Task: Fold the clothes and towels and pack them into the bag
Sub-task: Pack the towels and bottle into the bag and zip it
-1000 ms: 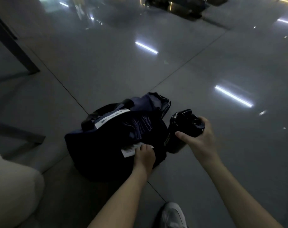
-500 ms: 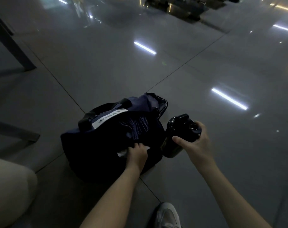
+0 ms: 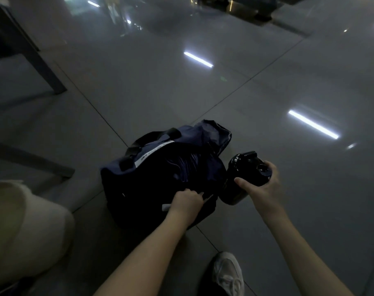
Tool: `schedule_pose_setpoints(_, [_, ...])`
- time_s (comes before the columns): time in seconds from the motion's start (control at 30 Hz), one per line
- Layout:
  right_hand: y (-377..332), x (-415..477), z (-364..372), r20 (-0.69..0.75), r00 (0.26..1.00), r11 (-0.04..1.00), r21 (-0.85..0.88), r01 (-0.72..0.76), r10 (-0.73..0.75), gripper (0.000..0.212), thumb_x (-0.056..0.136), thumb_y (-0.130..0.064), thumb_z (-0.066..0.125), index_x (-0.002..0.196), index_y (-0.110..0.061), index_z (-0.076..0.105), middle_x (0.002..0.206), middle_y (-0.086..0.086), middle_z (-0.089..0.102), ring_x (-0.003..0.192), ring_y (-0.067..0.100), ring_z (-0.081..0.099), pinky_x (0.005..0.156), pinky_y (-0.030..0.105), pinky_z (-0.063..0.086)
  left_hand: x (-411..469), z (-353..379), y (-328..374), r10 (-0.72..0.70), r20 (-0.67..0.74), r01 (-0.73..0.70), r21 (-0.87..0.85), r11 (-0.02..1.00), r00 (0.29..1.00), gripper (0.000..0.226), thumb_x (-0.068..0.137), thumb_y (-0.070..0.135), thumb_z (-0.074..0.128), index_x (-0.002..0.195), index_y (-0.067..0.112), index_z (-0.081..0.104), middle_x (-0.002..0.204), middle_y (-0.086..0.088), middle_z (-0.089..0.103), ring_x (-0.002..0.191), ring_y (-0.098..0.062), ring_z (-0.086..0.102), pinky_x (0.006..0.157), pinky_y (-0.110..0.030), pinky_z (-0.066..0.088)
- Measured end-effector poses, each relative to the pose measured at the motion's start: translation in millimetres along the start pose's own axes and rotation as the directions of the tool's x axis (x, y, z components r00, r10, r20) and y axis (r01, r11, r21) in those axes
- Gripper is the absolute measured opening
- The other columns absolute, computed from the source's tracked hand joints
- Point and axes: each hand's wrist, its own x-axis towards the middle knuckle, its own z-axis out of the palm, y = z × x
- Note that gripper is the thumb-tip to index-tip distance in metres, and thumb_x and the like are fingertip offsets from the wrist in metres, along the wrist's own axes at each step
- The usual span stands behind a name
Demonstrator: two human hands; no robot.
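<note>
A dark navy bag [image 3: 139, 189] with black handles lies on the grey tiled floor, its top open toward the right. Dark folded cloth [image 3: 190, 163] shows inside it. My left hand [image 3: 187, 202] grips the bag's near edge, close to a white tag. My right hand [image 3: 260, 189] holds a black bottle [image 3: 243, 174] by its top, tilted against the bag's right side, with its base at the bag's opening.
A cream-coloured cushion or seat [image 3: 21, 231] fills the lower left. Dark furniture legs [image 3: 32, 52] stand at the upper left. My white shoe [image 3: 227, 274] is on the floor below the bag. Glossy floor tiles stretch beyond.
My left hand has closed further over the bag's near edge and now covers most of the white tag. The bottle stays in my right hand beside the bag. The view has shifted slightly.
</note>
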Motion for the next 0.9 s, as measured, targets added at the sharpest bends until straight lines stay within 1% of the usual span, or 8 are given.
schedule_pose_setpoints(0.23, [-7.0, -23.6, -8.2, 0.013, 0.999, 0.995, -0.097, 0.033, -0.032, 0.084, 0.059, -0.018, 0.089, 0.130, -0.007, 0.045, 0.122, 0.014, 0.056, 0.111, 0.028, 0.054, 0.093, 0.037, 0.046, -62.0, -7.2, -6.6, 0.043, 0.180, -0.065, 0.118, 0.991, 0.983, 0.032, 0.095, 0.002, 0.047, 0.127, 0.006, 0.051, 0.127, -0.012, 0.054, 0.114, -0.027, 0.054, 0.083, -0.034, 0.047])
schedule_pose_setpoints(0.37, [-6.9, -33.7, -13.1, -0.011, 1.000, 1.000, -0.018, -0.006, 0.006, 0.080, 0.060, -0.013, 0.088, 0.127, -0.005, 0.045, 0.119, 0.013, 0.055, 0.109, 0.027, 0.054, 0.093, 0.036, 0.046, -87.2, -21.6, -5.9, 0.061, 0.263, -0.107, 0.165, 0.980, 0.963, 0.034, 0.097, -0.001, 0.044, 0.130, 0.004, 0.050, 0.128, -0.013, 0.054, 0.114, -0.030, 0.056, 0.073, -0.033, 0.043])
schedule_pose_setpoints(0.5, [2.1, -43.6, -12.5, -0.031, 0.999, 0.999, -0.026, -0.027, 0.026, 0.085, 0.058, -0.011, 0.089, 0.130, -0.004, 0.043, 0.122, 0.014, 0.052, 0.112, 0.027, 0.051, 0.097, 0.039, 0.044, -92.6, -23.3, 2.0, 0.087, 0.334, -0.155, 0.181, 0.971, 0.939, 0.029, 0.096, 0.001, 0.044, 0.122, 0.002, 0.056, 0.123, -0.013, 0.059, 0.111, -0.031, 0.059, 0.062, -0.030, 0.040])
schedule_pose_setpoints(0.57, [8.7, -46.6, -12.2, -0.045, 0.998, 0.999, -0.028, -0.047, 0.046, 0.092, 0.057, -0.011, 0.089, 0.134, -0.004, 0.040, 0.128, 0.015, 0.049, 0.118, 0.028, 0.048, 0.101, 0.039, 0.041, -88.2, -17.4, 4.2, 0.084, 0.348, -0.145, 0.152, 0.978, 0.934, 0.028, 0.097, 0.005, 0.044, 0.121, 0.005, 0.058, 0.124, -0.011, 0.059, 0.112, -0.031, 0.059, 0.067, -0.033, 0.041])
schedule_pose_setpoints(0.7, [24.7, -45.1, -11.5, -0.059, 0.995, 0.997, -0.030, -0.077, 0.075, 0.095, 0.055, -0.015, 0.091, 0.135, -0.009, 0.040, 0.131, 0.013, 0.048, 0.118, 0.028, 0.048, 0.100, 0.038, 0.041, -69.0, -7.8, 4.8, 0.151, 0.187, -0.167, 0.075, 0.983, 0.971, 0.029, 0.095, 0.021, 0.050, 0.119, 0.007, 0.058, 0.122, -0.012, 0.059, 0.112, -0.031, 0.056, 0.083, -0.039, 0.046])
schedule_pose_setpoints(0.73, [29.1, -43.2, -11.3, -0.069, 0.995, 0.997, -0.022, -0.076, 0.075, 0.093, 0.053, -0.017, 0.091, 0.133, -0.009, 0.043, 0.128, 0.013, 0.049, 0.115, 0.027, 0.049, 0.097, 0.036, 0.042, -61.8, -8.2, 6.0, 0.182, 0.079, -0.188, 0.078, 0.979, 0.980, 0.028, 0.089, 0.024, 0.058, 0.112, 0.009, 0.061, 0.114, -0.011, 0.061, 0.105, -0.029, 0.058, 0.079, -0.037, 0.048])
schedule_pose_setpoints(0.83, [36.4, -36.3, -10.6, -0.102, 0.993, 0.998, -0.007, -0.066, 0.065, 0.084, 0.055, -0.011, 0.090, 0.127, -0.010, 0.046, 0.121, 0.009, 0.051, 0.107, 0.021, 0.050, 0.089, 0.028, 0.039, -31.2, -10.2, 13.7, 0.238, -0.121, -0.218, 0.154, 0.964, 0.964, 0.027, 0.050, 0.029, 0.084, 0.068, 0.021, 0.065, 0.070, 0.002, 0.062, 0.064, -0.017, 0.060, 0.049, -0.023, 0.043])
schedule_pose_setpoints(0.9, [43.7, -29.5, -11.4, -0.127, 0.990, 0.998, 0.001, -0.062, 0.061, 0.081, 0.055, -0.008, 0.090, 0.124, -0.011, 0.048, 0.117, 0.007, 0.053, 0.104, 0.019, 0.051, 0.087, 0.027, 0.039, -4.1, -9.1, 22.0, 0.264, -0.201, -0.232, 0.171, 0.958, 0.943, 0.028, 0.048, 0.028, 0.084, 0.066, 0.023, 0.064, 0.068, 0.003, 0.059, 0.062, -0.017, 0.057, 0.049, -0.023, 0.040])
